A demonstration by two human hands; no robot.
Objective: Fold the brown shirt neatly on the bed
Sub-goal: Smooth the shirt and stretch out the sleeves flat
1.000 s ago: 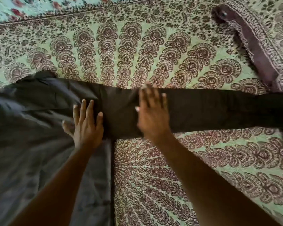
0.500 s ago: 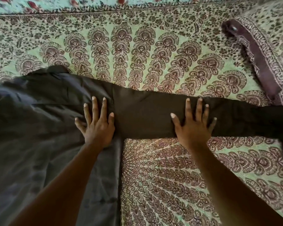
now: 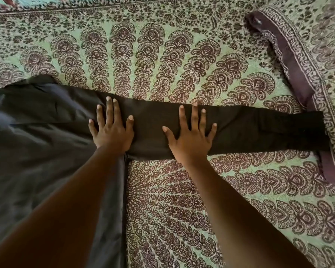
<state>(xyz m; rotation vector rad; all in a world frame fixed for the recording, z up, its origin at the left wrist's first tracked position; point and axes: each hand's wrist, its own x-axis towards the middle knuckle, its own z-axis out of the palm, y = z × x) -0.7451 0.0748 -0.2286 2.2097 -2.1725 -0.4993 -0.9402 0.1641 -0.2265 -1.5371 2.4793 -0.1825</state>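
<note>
Head view: brown shirt [image 3: 46,144] spread across green patterned bedspread [image 3: 182,200].

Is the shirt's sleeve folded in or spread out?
Spread out: the sleeve lies straight across the bedspread, with the left hand and right hand flat on it.

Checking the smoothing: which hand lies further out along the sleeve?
The right hand, flat mid-sleeve; the left hand presses where the sleeve joins the body.

You see a pale green cotton bedspread printed with maroon paisley fans [image 3: 182,55]; its purple-bordered edge [image 3: 290,59] lies turned back at right.
</note>
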